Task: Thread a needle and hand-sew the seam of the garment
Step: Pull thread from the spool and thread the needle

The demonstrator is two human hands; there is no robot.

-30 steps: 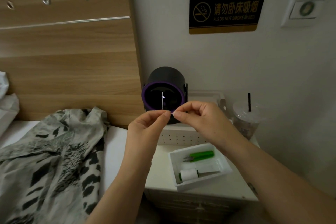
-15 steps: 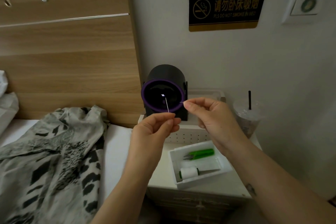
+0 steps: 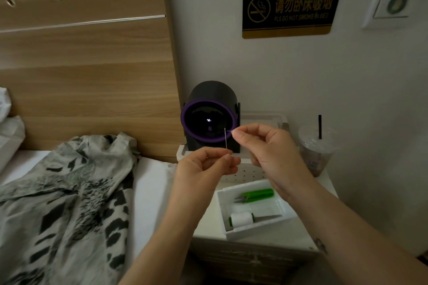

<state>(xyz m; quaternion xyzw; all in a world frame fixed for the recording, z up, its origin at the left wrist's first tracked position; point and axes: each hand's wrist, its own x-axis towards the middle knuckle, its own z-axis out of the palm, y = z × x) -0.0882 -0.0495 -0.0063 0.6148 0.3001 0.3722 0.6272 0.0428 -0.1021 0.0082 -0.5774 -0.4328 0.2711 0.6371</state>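
The garment (image 3: 69, 192) lies spread across the bed's head end, waiting for the sewing. The left hand (image 3: 203, 164) pinches the needle (image 3: 225, 140) low, eye upward, probably for contrast against the black round device (image 3: 208, 99). The right hand (image 3: 261, 146) pinches the thread (image 3: 229, 131) tip just beside the eye. A tray (image 3: 222, 199) holding the spool (image 3: 240, 219) sits by the nightstand's (image 3: 208, 236) front edge.

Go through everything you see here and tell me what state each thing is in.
Needle: upright, pinched by left hand.
Thread end: pinched by right hand, beside the needle's top.
Garment: lying crumpled on the bed.
Spool: on its side in the tray.
Snips: lying in the tray.
Cup: lidded, straw in.
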